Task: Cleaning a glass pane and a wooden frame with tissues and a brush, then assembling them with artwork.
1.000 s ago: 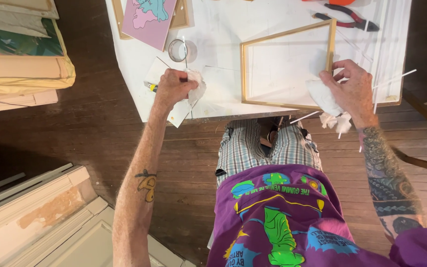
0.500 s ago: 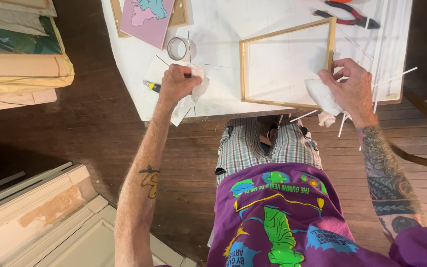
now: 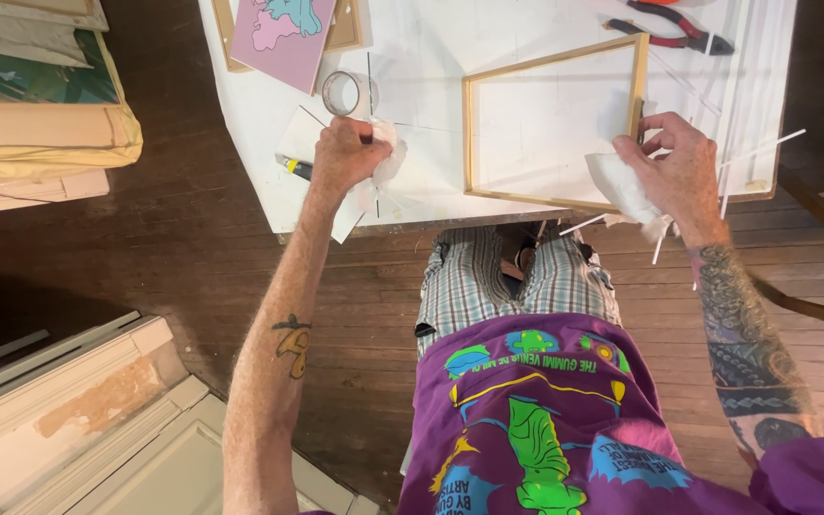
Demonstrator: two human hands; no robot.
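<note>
Above a dark plank floor, a white-covered counter [image 3: 412, 191] fills the upper middle of the frame. On it lie one wooden frame [image 3: 553, 124], one tape roll [image 3: 343, 92] and one pair of pliers [image 3: 674, 26]. The left hand [image 3: 343, 153] is clenched on a crumpled white tissue [image 3: 385, 153], and the right hand [image 3: 681, 172] pinches a second tissue [image 3: 622, 186] against the frame's lower right corner, so a hard wipe could skid the frame off the near edge.

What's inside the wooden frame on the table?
Inside the wooden frame only the white table covering shows. The right hand, holding a white cloth, covers the frame's near right corner.
</note>
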